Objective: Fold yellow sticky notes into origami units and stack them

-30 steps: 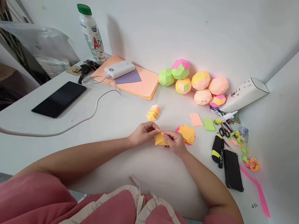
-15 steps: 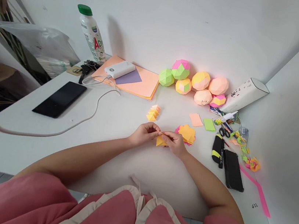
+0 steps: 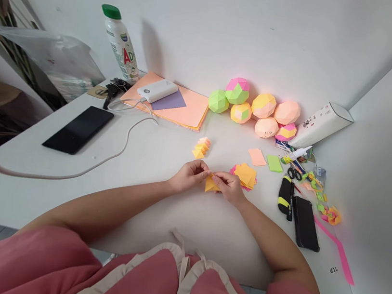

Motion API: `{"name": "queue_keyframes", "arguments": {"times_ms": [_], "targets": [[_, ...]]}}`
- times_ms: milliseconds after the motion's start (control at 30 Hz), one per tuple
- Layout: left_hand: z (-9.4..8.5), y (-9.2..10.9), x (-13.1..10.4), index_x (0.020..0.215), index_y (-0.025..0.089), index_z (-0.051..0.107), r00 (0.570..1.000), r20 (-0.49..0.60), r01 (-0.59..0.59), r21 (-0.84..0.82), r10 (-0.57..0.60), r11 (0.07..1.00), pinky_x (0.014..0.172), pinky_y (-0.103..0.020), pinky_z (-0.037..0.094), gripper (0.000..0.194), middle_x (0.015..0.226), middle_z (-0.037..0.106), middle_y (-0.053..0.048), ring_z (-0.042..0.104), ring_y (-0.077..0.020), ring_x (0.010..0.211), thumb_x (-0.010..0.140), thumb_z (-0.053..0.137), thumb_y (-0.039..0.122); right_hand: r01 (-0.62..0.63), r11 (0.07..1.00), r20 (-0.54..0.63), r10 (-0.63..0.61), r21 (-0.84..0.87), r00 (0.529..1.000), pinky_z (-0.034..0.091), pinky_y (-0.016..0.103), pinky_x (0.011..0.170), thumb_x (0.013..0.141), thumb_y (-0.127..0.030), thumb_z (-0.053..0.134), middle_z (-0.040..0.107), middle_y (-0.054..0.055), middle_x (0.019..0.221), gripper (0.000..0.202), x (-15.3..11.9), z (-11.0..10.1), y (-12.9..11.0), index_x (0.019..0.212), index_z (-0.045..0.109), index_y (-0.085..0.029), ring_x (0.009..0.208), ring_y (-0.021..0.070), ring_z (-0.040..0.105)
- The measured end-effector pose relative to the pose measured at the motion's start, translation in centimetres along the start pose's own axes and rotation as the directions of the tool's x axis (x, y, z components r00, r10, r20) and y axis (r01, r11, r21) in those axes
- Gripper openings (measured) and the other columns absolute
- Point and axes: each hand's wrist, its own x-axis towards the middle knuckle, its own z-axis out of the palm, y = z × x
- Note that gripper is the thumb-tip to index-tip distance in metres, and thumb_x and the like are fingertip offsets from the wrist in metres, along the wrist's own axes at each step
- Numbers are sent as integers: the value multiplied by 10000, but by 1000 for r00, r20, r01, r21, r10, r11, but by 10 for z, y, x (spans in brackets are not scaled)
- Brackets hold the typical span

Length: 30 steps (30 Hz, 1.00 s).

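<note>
Both hands meet at the centre of the frame over the white table (image 3: 158, 210): the left hand (image 3: 187, 176) pinches one edge of a small folded yellow-orange paper piece (image 3: 210, 184) while the right hand (image 3: 231, 187) grips its other side, fingers curled close so the creases stay pressed. The piece sits low, just above the table, which steadies the fold. Just right of the hands lies a loose pile of folded pieces (image 3: 245, 175), within easy reach; a small stack of folded units (image 3: 201, 148) stands just above them. Finished paper balls (image 3: 256, 108) are lined against the wall at upper centre, clear of the working spot.
</note>
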Motion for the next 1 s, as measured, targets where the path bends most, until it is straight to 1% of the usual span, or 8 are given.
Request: {"name": "queue_keyframes", "arguments": {"times_ms": [233,333,433,500,667,900,1000], "targets": [[-3,4,0,766,176,485,997,-79,19,-58,-23,998,570,-233,396,280,620,492,25,463,-90,565,787,545,448,-14,999,-24,15,41,1000,515,231,460,774,-410,582,529,-6,628,268,1,-1,1,832,670,-163,572,114,522],[-3,5,0,793,177,502,999,-44,20,-65,-23,998,591,-235,402,243,609,481,31,468,-92,575,810,519,419,-26,999,-12,27,46,1000,514,230,466,769,-417,585,560,-2,663,271,2,-1,1,838,672,-169,592,119,542],[-2,4,-1,832,175,523,999,36,-2,-41,3,999,590,-231,406,220,686,504,19,468,-88,594,786,552,387,-28,998,1,28,55,1000,511,229,463,771,-419,586,582,2,681,277,2,-1,1,861,675,-173,598,123,558],[-1,3,-1,809,170,524,998,59,-27,-11,27,1000,577,-225,402,210,724,510,10,466,-86,603,771,566,372,-26,998,7,25,56,1000,514,229,463,772,-415,588,587,5,685,275,2,-1,1,867,676,-172,602,125,563],[0,1,0,773,164,516,998,43,-47,51,45,998,564,-220,400,191,712,502,8,467,-88,607,768,555,351,-29,999,18,28,24,999,519,232,473,774,-422,579,583,9,671,283,1,-1,0,854,676,-168,597,125,562],[0,2,-2,742,160,515,998,28,-55,110,53,992,546,-212,380,122,693,494,11,448,-84,590,758,539,279,-37,999,20,37,-12,999,519,232,476,764,-425,582,585,11,673,290,0,0,-3,845,683,-166,599,126,559],[0,2,-2,729,158,515,999,9,-51,111,50,992,548,-213,378,98,689,495,12,444,-82,586,752,528,253,-50,999,13,50,-20,999,517,224,466,763,-418,585,578,9,670,280,1,0,-3,838,681,-166,605,126,558]]}}
